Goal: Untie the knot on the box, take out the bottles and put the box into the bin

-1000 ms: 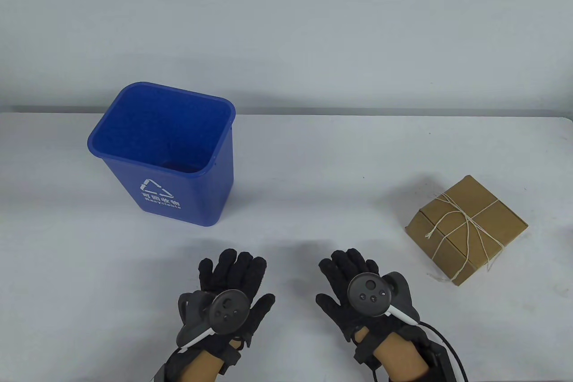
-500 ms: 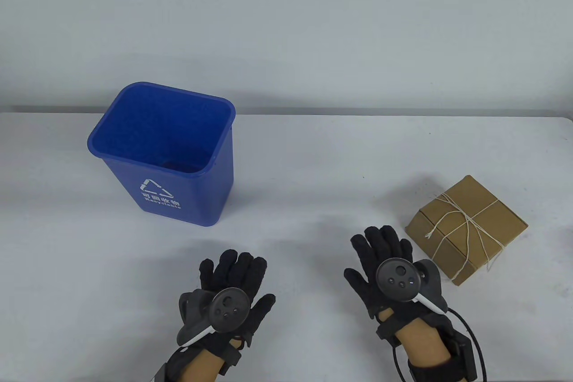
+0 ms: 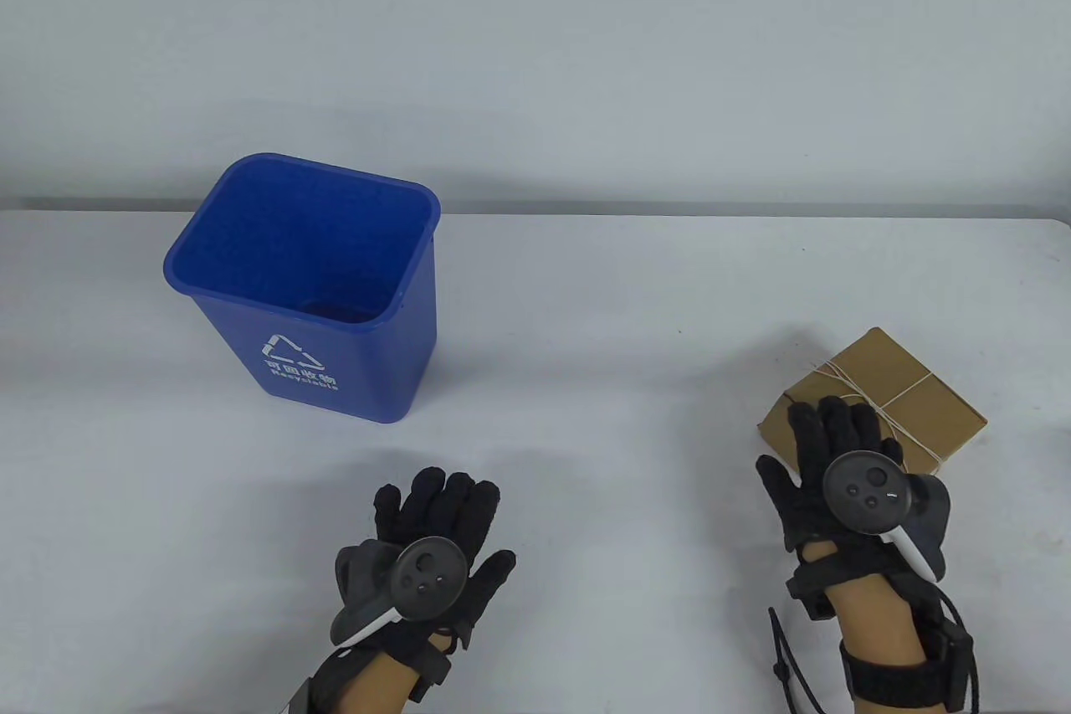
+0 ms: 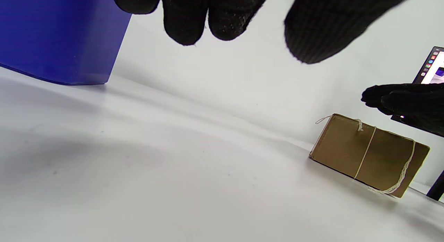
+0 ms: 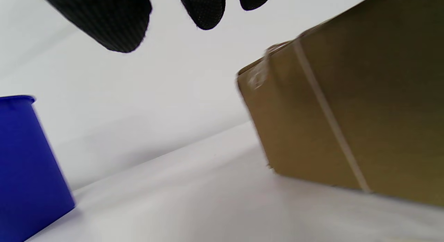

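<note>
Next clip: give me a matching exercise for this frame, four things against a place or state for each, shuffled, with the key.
Things:
1. blue bin
2. cardboard box
3. left hand
4. right hand

Places or states:
A. tied with string, on the table's right side
B. upright, open at the top, on the table's left side
C. over the near part of the box, fingers open
D. flat near the table's front edge, holding nothing

Pairs: 1-B, 2-A, 3-D, 4-C
</note>
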Action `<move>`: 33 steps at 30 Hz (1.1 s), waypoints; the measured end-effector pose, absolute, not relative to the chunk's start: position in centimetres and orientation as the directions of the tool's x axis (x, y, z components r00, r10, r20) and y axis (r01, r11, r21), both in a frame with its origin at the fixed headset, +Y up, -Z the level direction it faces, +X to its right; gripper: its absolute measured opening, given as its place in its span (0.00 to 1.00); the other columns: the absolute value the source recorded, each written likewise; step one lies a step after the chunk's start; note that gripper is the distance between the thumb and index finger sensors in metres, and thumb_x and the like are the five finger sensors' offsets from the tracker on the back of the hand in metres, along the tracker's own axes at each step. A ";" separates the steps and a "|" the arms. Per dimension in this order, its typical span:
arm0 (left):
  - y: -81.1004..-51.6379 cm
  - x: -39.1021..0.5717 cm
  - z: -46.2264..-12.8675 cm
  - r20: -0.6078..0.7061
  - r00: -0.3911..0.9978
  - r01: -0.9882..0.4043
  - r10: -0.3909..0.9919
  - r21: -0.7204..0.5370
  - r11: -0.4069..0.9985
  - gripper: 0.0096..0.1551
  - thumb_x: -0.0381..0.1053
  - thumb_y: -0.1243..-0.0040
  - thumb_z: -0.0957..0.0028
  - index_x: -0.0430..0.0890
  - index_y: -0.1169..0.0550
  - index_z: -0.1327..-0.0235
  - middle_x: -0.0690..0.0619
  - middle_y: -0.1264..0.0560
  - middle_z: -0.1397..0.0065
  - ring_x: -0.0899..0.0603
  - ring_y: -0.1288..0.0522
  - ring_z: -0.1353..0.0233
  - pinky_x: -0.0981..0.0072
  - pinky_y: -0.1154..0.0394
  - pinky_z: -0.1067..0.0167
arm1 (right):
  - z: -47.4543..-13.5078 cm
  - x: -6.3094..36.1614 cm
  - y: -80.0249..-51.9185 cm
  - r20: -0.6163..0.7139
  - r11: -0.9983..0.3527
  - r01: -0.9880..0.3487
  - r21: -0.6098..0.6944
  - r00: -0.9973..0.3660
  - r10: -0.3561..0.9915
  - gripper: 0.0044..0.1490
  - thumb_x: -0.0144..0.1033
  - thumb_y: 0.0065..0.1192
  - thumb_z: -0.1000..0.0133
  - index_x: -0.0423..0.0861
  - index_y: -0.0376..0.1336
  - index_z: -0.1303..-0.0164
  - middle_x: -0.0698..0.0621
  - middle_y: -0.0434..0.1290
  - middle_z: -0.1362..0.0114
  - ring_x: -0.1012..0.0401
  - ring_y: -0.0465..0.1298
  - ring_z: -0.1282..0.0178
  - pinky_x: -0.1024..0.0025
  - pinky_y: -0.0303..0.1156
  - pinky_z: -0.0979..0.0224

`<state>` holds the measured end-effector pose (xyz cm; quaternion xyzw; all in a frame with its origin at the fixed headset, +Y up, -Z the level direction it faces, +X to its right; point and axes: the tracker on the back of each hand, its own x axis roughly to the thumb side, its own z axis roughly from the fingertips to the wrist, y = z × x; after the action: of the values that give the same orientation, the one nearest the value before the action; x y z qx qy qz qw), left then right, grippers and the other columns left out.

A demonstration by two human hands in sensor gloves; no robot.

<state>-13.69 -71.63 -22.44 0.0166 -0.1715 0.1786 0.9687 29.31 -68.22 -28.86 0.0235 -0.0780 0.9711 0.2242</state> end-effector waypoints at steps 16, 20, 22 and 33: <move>-71.7 -13.7 -22.5 0.334 0.878 -0.352 0.343 -0.036 0.935 0.48 0.66 0.43 0.46 0.49 0.42 0.15 0.41 0.43 0.15 0.24 0.52 0.15 0.14 0.60 0.31 | -28.5 36.7 -68.9 -0.204 -0.869 -0.417 -0.267 -0.856 0.474 0.50 0.53 0.50 0.42 0.34 0.41 0.22 0.34 0.36 0.19 0.28 0.38 0.22 0.27 0.38 0.31; -71.7 -13.6 -22.5 0.333 0.877 -0.353 0.345 -0.038 0.935 0.48 0.66 0.44 0.46 0.49 0.42 0.15 0.41 0.43 0.15 0.24 0.52 0.15 0.14 0.60 0.31 | -28.6 37.3 -69.5 -0.259 -0.870 -0.427 -0.246 -0.836 0.484 0.50 0.53 0.49 0.42 0.33 0.41 0.22 0.33 0.36 0.19 0.28 0.39 0.22 0.28 0.40 0.31; -71.7 -13.6 -22.5 0.335 0.877 -0.352 0.344 -0.041 0.935 0.48 0.66 0.44 0.46 0.49 0.42 0.15 0.41 0.43 0.15 0.24 0.52 0.15 0.14 0.60 0.31 | -28.8 37.5 -70.2 -0.304 -0.881 -0.431 -0.197 -0.827 0.473 0.50 0.53 0.49 0.42 0.33 0.41 0.22 0.33 0.35 0.19 0.28 0.39 0.23 0.28 0.40 0.31; -71.8 -13.5 -22.5 0.337 0.876 -0.350 0.346 -0.050 0.935 0.48 0.65 0.44 0.46 0.48 0.41 0.15 0.40 0.42 0.15 0.24 0.51 0.16 0.14 0.59 0.31 | -28.7 37.2 -71.1 -0.298 -0.862 -0.489 -0.130 -0.810 0.505 0.50 0.56 0.42 0.42 0.38 0.35 0.21 0.36 0.29 0.19 0.31 0.60 0.29 0.33 0.57 0.33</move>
<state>-13.53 -71.75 -22.53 0.0062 -0.1729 0.1797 0.9684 37.16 -71.08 -28.69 -0.1630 -0.0236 0.9511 0.2612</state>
